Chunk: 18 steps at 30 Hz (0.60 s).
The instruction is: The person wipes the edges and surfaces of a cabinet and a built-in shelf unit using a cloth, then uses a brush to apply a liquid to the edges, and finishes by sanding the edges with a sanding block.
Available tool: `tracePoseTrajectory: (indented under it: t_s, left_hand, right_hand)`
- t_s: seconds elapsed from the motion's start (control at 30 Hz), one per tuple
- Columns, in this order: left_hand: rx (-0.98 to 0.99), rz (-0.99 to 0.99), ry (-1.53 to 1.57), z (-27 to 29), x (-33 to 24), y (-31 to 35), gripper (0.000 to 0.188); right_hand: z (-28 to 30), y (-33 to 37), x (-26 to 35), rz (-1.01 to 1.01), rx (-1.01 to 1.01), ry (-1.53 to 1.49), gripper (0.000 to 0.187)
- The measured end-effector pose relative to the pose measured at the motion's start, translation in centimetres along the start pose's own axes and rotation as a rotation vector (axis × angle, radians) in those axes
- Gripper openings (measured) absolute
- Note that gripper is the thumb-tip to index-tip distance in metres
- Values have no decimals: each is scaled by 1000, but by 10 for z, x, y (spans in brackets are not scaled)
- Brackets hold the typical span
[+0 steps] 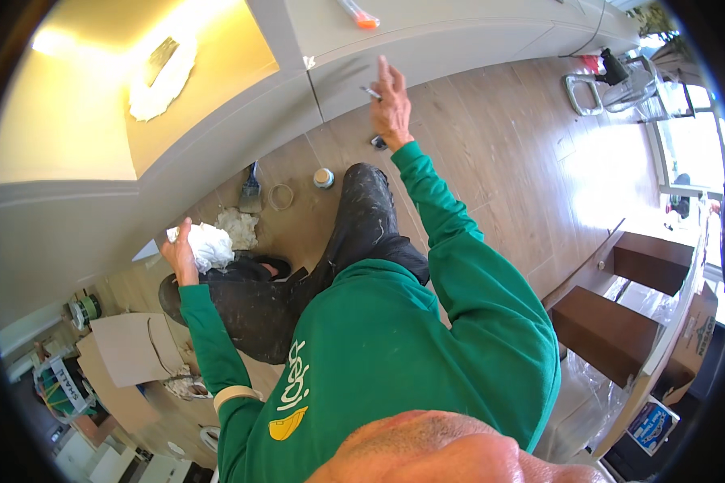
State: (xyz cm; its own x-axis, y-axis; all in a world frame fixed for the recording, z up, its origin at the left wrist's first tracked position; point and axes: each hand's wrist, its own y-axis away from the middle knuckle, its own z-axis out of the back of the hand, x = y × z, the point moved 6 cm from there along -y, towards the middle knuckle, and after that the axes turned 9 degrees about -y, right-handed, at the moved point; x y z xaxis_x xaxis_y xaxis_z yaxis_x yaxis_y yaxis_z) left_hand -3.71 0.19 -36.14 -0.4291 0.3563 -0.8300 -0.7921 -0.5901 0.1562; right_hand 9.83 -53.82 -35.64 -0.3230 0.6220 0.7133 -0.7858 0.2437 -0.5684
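Well, at nine o'clock the left hand [184,256] grasped a crumpled white wad [210,246]; at twelve, the right hand [391,106] held a slim grey stick [370,92].

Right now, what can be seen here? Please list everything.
White wad: 1, white, left, held
Thin stick: 1, pale, upper middle, held
Crumpled heap: 1, off-white, floor beside the wad
Brush: 1, grey, left of centre
Ring: 1, clear, floor, right of brush
Jar: 1, white and blue, right of ring
Tube: 1, clear and orange, top
Crumpled thing: 1, white, lit niche, upper left
Boxlike units: 2, brown, right
Carton: 1, tan, lower right
Small box: 1, blue, lower right
Cardboard: overlapping pieces, tan, lower left
Other clutter: uncounted, various, edges
Sweatshirt: 1, green, middle
Legs: 2, dark trousers, middle
Left hand: 1, bare, holding white wad
Right hand: 1, bare, holding thin stick
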Motion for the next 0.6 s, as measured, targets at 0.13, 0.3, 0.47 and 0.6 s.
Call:
tracePoseTrajectory:
  t_s: [0.13, 0.3, 0.47, 0.6]
  left_hand:
    - [-8, -43, 3, -9, -5, 2, 28]
    - [5, -19, -76, -11, 7, -5, 29]
    - [26, -34, -136, -29, 8, 3, 29]
    - [77, -20, -169, -40, 11, 6, 30]
  right_hand:
    - [3, -26, 32, 107, 130, -2, 69]
    - [37, -60, -11, 26, -2, 116, 66]
    - [113, -96, -88, -84, -317, 353, 55]
    - [123, -85, -108, -241, -390, 47, 41]
